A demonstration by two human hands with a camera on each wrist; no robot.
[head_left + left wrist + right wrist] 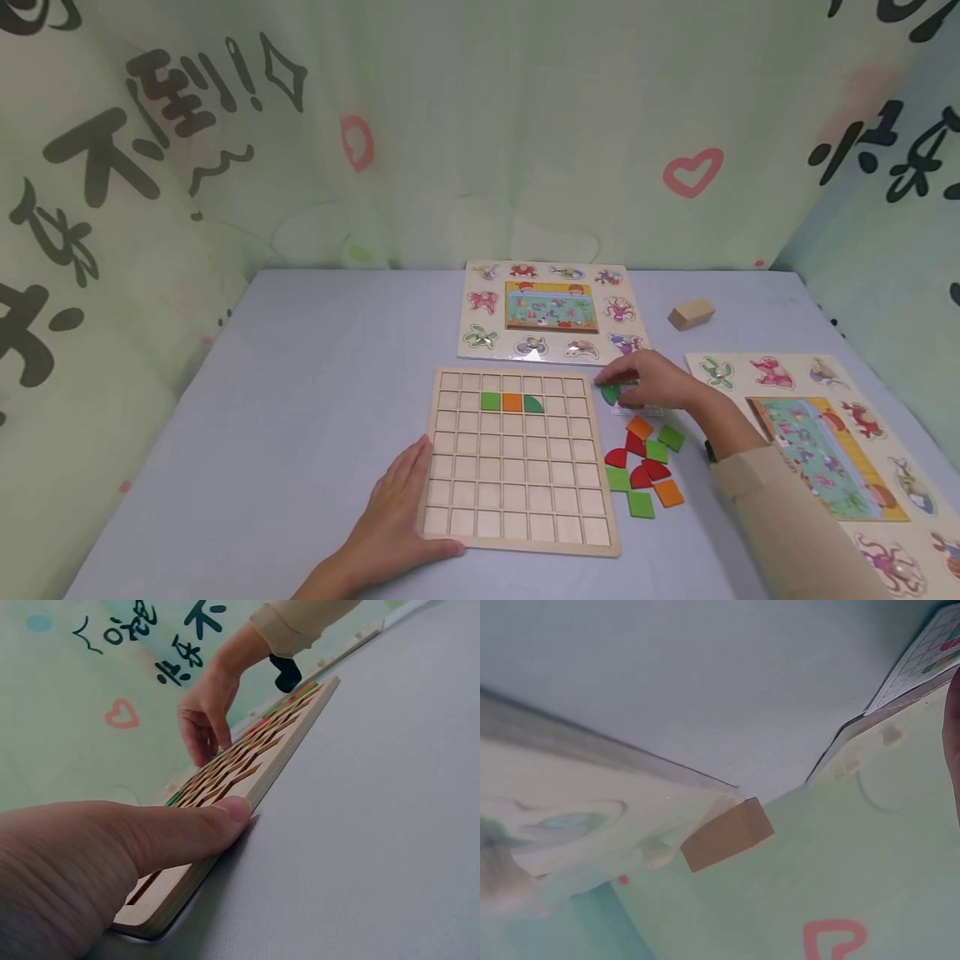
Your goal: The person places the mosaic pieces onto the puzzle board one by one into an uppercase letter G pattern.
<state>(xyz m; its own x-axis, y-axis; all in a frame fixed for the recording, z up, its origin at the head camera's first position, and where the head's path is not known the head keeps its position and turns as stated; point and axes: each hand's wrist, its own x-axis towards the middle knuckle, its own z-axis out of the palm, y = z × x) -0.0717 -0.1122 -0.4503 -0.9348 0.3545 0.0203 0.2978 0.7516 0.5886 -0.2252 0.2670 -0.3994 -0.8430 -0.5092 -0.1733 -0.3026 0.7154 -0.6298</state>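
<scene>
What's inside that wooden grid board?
A light-green square, an orange square and a green quarter-circle, side by side in one row. Whatever lies beneath them is covered.

Beside the left hand (393,508), the grid board (513,472) is pale wood squared with lines, set with a light-green square (491,402), an orange square (512,402) and a darker green quarter-round (533,405). The small piece (610,394) at the right hand (656,379) is dark green; on that hand's near side lie red, orange and light-green pieces (657,451) (all plain). Beyond it, the cream puzzle board (556,342) bears multicoloured animals (619,309).
</scene>
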